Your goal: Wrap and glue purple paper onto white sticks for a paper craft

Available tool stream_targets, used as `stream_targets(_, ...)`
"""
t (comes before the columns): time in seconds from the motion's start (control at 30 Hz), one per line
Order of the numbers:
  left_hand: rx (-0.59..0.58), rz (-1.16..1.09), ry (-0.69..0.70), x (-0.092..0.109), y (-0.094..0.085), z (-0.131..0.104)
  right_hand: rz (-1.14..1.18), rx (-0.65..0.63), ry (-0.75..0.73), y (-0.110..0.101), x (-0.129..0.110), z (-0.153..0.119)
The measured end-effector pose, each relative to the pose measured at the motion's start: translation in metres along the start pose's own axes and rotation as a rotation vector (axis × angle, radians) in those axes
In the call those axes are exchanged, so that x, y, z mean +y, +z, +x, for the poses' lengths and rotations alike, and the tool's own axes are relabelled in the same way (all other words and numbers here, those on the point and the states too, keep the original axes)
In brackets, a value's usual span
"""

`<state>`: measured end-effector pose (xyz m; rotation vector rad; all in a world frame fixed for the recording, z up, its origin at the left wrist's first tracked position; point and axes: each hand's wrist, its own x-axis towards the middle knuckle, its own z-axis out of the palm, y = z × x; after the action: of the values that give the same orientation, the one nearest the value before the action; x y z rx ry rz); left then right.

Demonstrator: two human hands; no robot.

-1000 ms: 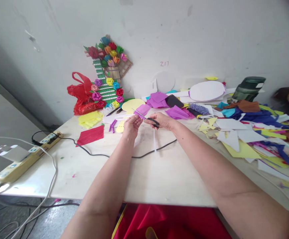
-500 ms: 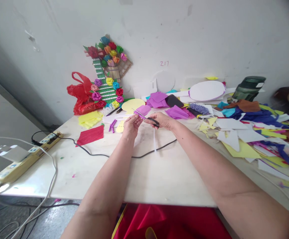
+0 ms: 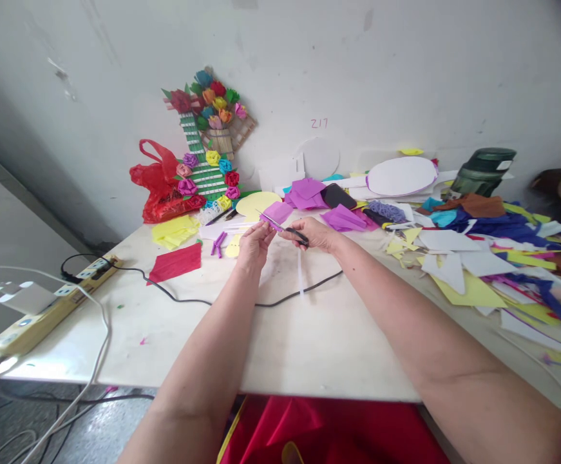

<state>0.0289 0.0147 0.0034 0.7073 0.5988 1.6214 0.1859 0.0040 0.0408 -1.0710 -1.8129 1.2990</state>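
Near the middle of the table, my left hand [image 3: 256,245] is closed with its fingertips pinching a piece of purple paper [image 3: 277,212]. My right hand [image 3: 313,233] is wrapped round the black handles of the scissors [image 3: 299,238]. Their blades point up and left, lying across the purple paper just above my left fingertips. Small rolled purple pieces [image 3: 219,245] lie left of my left hand, beside a yellow paper piece [image 3: 233,246]. A thin white strip [image 3: 301,274] is below my right hand.
Paper flowers on a craft frame [image 3: 207,167] and a red bag [image 3: 157,183] stand at the back. A power strip [image 3: 53,309] is at left, with a black cable [image 3: 178,299] crossing the table. Paper scraps [image 3: 478,258] and a green bottle [image 3: 483,171] lie right.
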Motion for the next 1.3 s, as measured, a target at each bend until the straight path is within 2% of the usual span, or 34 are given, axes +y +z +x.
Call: stream_targets(1.3, 0.0, -0.065, -0.041, -0.0022, -0.0045, 0.0026, 0.015, 0.01, -0.048, 0.0002, 0.006, 0.0051)
